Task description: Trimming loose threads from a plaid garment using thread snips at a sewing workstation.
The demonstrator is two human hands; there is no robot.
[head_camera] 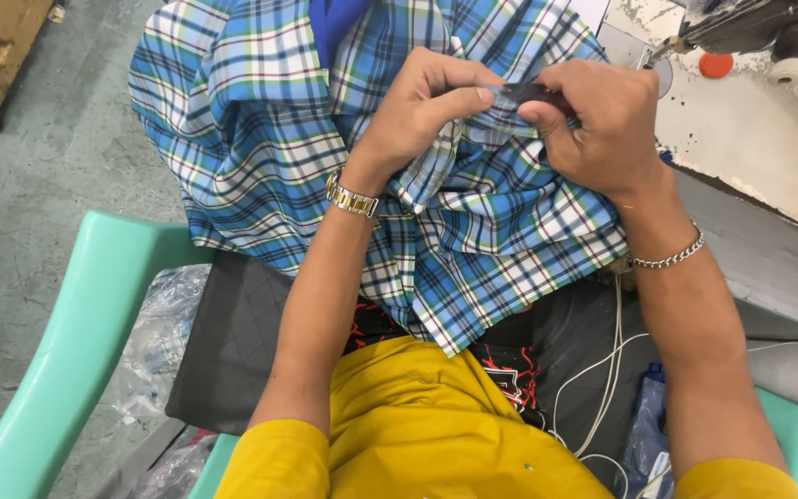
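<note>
A blue, white and green plaid garment lies bunched over my lap. My left hand, with a gold wristwatch, pinches a fold of the cloth near its top. My right hand, wearing a silver chain bracelet, grips a small dark tool whose tip meets the cloth between both thumbs. The tool's working end is mostly hidden by my fingers.
A worn white sewing-machine table with a grey edge stands at the right, with the machine and an orange disc at the top right. I sit on a mint-green plastic chair. White cables and plastic bags lie around my lap.
</note>
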